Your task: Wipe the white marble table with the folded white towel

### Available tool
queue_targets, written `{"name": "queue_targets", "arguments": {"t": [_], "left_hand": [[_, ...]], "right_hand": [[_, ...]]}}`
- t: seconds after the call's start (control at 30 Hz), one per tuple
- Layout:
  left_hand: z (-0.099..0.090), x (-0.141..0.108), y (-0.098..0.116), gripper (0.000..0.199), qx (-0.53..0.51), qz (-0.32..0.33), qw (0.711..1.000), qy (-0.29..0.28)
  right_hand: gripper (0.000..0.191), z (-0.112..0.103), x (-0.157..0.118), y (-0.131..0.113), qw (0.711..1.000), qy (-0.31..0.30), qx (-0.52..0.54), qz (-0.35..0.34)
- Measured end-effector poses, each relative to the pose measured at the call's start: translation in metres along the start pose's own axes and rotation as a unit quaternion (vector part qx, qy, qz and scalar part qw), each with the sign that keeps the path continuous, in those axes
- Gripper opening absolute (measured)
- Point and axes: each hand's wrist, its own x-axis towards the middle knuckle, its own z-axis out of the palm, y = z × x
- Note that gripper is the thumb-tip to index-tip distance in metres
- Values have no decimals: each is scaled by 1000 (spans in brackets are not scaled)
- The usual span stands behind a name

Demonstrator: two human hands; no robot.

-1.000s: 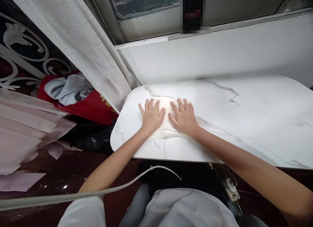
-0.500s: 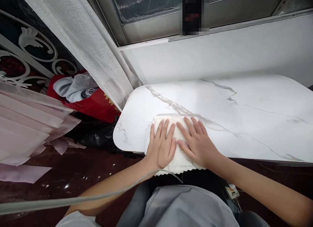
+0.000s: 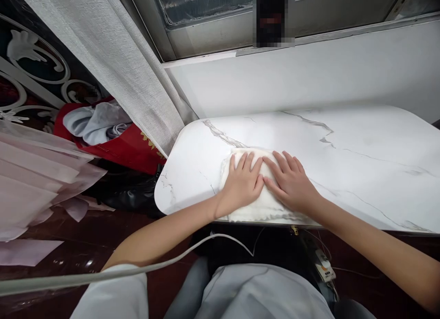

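Note:
A cream-white cloth (image 3: pixel 264 211) with a scalloped edge lies folded on the white marble-patterned table (image 3: pixel 357 149), close to its front edge. My left hand (image 3: pixel 242 181) rests flat on the cloth's left part with fingers spread. On the right part lies my right hand (image 3: pixel 288 179), palm down and fingers apart. The thumbs nearly meet between the two hands. Both palms press on the cloth from above, and neither grips it. Much of the cloth's middle is hidden under my hands.
A red bag (image 3: pixel 137 149) with grey cloth in it stands left of the table, beside a grey curtain (image 3: pixel 137 57). Sheer pink fabric (image 3: pixel 37 172) hangs farther left. A pale cable (image 3: pixel 165 264) crosses before my body. A power strip (image 3: pixel 325 268) is below the table.
Both hands have slid forward and to the right, carrying the cloth with them. Its near edge, which hung over the table's front, now lies on the tabletop.

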Motion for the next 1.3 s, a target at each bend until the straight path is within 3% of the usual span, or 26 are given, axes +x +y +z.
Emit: {"name": "queue_targets", "arguments": {"t": [0.33, 0.6, 0.93, 1.13, 1.3], "left_hand": [[11, 110, -66, 44, -46, -39, 997, 38], [19, 168, -95, 42, -65, -19, 997, 48], [24, 211, -94, 44, -55, -29, 996, 58], [29, 235, -80, 45, -33, -41, 997, 55], [31, 238, -71, 44, -22, -46, 997, 52]], "right_hand": [[64, 4, 117, 34, 998, -31, 28, 44], [62, 17, 167, 58, 995, 10, 59, 85], [58, 17, 201, 91, 992, 28, 94, 84], [56, 12, 206, 112, 991, 32, 90, 92], [57, 10, 203, 121, 990, 29, 101, 95]]}}
